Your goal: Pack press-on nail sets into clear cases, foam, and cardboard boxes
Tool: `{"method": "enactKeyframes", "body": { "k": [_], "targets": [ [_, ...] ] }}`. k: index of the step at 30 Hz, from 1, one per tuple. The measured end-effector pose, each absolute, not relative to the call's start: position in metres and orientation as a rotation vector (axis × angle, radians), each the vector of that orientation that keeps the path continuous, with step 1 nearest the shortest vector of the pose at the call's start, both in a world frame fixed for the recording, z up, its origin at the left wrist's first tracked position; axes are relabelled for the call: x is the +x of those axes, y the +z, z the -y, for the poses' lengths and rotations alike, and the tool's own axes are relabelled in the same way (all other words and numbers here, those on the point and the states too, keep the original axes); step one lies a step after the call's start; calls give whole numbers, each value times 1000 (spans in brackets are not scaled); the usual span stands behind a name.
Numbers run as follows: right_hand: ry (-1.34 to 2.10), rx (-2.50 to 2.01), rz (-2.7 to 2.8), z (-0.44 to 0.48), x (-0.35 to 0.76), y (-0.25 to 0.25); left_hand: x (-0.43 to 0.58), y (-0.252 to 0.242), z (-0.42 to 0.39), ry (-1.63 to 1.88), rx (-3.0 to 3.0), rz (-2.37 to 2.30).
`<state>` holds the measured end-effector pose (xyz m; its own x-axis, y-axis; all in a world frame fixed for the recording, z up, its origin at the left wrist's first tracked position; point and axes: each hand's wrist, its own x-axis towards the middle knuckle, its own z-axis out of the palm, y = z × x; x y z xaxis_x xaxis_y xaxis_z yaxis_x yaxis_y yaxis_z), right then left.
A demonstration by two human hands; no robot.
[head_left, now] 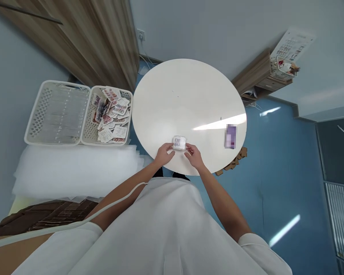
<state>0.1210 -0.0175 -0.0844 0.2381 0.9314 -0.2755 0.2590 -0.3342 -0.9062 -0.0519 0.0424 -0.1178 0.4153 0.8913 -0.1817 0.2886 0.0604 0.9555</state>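
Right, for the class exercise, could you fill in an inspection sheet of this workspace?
Surface: round white table, with a bright streak of light across it.
Job's things: small clear case near the person's edge, pale round shapes inside.
Hands: left hand and right hand on either side of the case, fingers at its edges, thumbs apart from fingers.
Clutter: purple rectangular item, partly pixelated, on the table; brown pieces on the floor.
Cables: white cord across the left arm; another runs from the wall socket.
Surroundings: two white baskets at left, one with printed cards; blue floor.
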Motion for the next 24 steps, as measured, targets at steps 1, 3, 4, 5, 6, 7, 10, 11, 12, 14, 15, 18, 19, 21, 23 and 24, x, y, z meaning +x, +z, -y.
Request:
{"method": "enactKeyframes", "body": {
  "k": [1,3,4,5,6,7,10,11,12,14,15,18,19,21,23,24],
  "targets": [
    [1088,-1780,1146,28,132,-85,-44,-118,-36,607,1507,-1063],
    [1039,-1818,1222,47,150,-87,-30,-118,-24,541,1560,-997],
    [1020,-1834,1262,55,158,-89,-24,-117,-19,510,1591,-978],
    [1005,-1850,1298,62,165,-90,-19,-117,-14,483,1622,-970],
    [993,-1866,1330,67,170,-92,-14,-116,-10,461,1651,-970],
    [985,-1879,1359,71,175,-93,-10,-115,-6,442,1679,-974],
    [986,-1906,1432,78,185,-100,0,-114,5,387,1746,-1005],
    [991,-1911,1461,79,187,-103,2,-114,8,366,1765,-1024],
    [996,-1917,1495,80,189,-106,4,-114,11,345,1788,-1047],
    [1002,-1925,1586,82,191,-110,7,-114,15,305,1845,-1090],
    [1001,-1925,1643,82,192,-112,9,-114,17,289,1881,-1103],
    [932,-1926,1834,81,195,-113,10,-111,20,280,2010,-1153],
    [887,-1924,1895,79,196,-112,11,-109,20,281,2053,-1176],
    [788,-1889,2009,73,197,-109,10,-107,20,262,2131,-1217],
    [726,-1794,2128,65,198,-107,10,-105,21,197,2191,-1219],
    [716,-1737,2183,60,198,-106,9,-105,21,158,2214,-1211]
  ]
}}
